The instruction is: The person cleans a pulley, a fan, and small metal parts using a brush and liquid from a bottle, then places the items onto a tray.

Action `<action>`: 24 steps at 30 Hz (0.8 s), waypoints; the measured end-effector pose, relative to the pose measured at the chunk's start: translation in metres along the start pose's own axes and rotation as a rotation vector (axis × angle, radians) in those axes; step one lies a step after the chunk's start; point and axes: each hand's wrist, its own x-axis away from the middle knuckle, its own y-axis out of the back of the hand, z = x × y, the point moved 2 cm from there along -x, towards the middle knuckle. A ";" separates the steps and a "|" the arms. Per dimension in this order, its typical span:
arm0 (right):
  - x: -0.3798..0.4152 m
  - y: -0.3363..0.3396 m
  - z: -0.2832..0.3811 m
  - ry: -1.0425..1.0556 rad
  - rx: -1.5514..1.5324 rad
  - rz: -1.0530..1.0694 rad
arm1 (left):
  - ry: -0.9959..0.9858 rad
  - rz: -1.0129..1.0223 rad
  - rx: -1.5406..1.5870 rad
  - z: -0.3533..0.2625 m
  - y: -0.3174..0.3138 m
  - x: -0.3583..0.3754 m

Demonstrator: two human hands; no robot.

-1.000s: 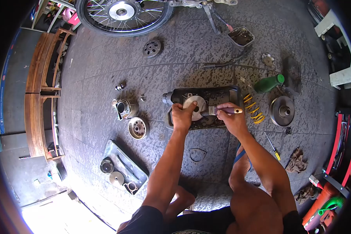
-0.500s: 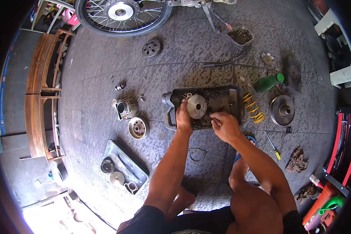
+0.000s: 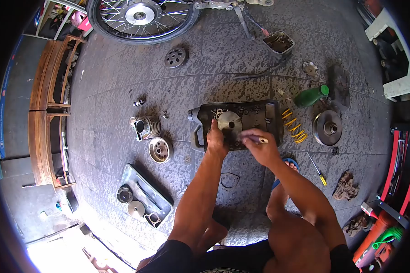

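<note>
My left hand (image 3: 217, 136) grips the lower left edge of a round silver metal disc (image 3: 229, 123) with a hole in its centre, a pulley plate by its look. The disc is held over a black plastic jerrycan (image 3: 273, 107) cut open as a tray, with small metal parts lying in it. My right hand (image 3: 259, 144) is closed round what looks like a brush (image 3: 263, 140). Its pale handle end sticks out from the fist, while its working end is blurred beside the disc's lower right edge.
A yellow spring (image 3: 294, 127), a green bottle (image 3: 310, 96) and a pulley (image 3: 327, 128) lie to the right. On the left are an engine cylinder (image 3: 146, 128), a round metal drum (image 3: 160, 150) and a metal tray (image 3: 169, 213). A screwdriver (image 3: 322, 178) lies near my foot.
My right hand has shifted slightly and turned, so the pale handle end now shows; its fingers are blurred near the disc. My left hand still holds the disc over the cut jerrycan.
</note>
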 end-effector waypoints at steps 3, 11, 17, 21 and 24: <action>-0.007 0.010 -0.012 0.167 0.342 -0.151 | -0.037 0.001 -0.026 -0.003 -0.002 0.008; 0.006 -0.003 0.016 0.151 0.095 0.001 | -0.056 0.107 -0.049 0.004 0.004 0.001; -0.007 0.002 0.004 0.031 0.078 -0.216 | -0.039 0.111 -0.017 0.009 0.014 -0.016; -0.012 -0.005 0.002 -0.016 -0.242 0.072 | -0.059 0.252 -0.024 0.005 0.006 -0.006; -0.026 0.004 0.011 -0.007 -0.019 -0.030 | -0.091 0.240 -0.046 0.010 0.005 -0.006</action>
